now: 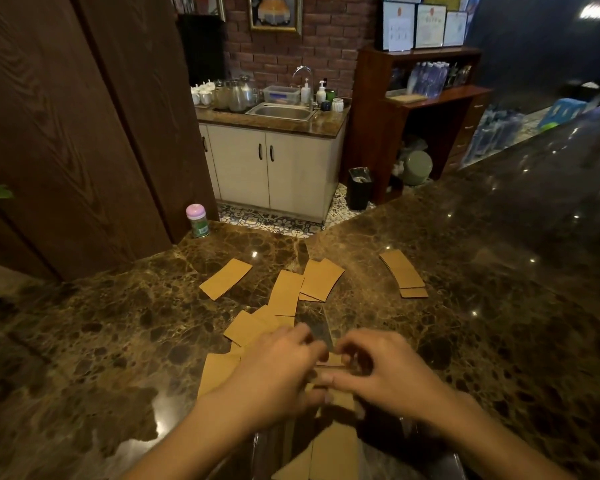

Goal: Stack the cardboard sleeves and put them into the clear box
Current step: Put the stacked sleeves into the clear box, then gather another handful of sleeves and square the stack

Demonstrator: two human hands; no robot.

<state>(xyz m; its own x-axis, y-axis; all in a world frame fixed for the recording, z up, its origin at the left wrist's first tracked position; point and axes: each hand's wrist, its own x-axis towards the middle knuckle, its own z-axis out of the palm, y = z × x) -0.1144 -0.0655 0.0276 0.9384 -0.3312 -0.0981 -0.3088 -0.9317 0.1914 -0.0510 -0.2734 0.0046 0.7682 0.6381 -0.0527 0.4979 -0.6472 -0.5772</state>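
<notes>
Pinching one cardboard sleeve (331, 367) between curled fingers (326, 378), left hand (274, 372), right hand (388, 368)

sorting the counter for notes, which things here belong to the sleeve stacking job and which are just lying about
Job: cardboard sleeves scattered on the counter, clear box at the near edge, left hand, right hand.

Lying about: pink-lidded bottle, black bin, sink.

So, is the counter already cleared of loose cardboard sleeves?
No, several cardboard sleeves lie scattered on the counter beyond both hands.
</notes>
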